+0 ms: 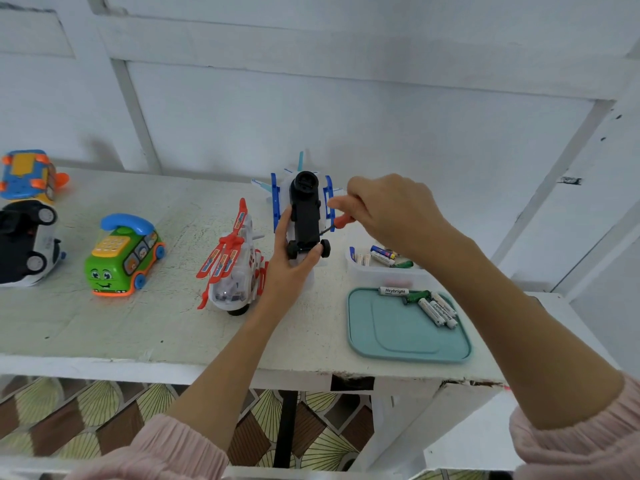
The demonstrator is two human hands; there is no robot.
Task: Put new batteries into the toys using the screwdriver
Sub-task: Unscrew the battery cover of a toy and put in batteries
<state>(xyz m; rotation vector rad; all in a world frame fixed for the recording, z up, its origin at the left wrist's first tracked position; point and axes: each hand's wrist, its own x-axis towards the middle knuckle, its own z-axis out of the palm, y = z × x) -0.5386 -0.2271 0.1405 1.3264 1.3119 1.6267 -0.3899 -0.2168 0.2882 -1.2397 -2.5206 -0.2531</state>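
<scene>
At frame centre, the left hand (291, 268) grips the inverted toy plane (304, 211), exposing its underside to the screwdriver (341, 222) gripped in the right hand (391, 209).

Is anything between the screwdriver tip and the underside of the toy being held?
Nothing visible. The right hand holds the screwdriver with its tip at the black underside of the upturned plane toy, which the left hand grips.

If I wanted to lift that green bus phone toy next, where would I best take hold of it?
Probably by its green body, pinching the two long sides from above. It stands upright on its wheels with bare table around it. The blue handset on top looks handy, but may only rest there and lift off.
</scene>
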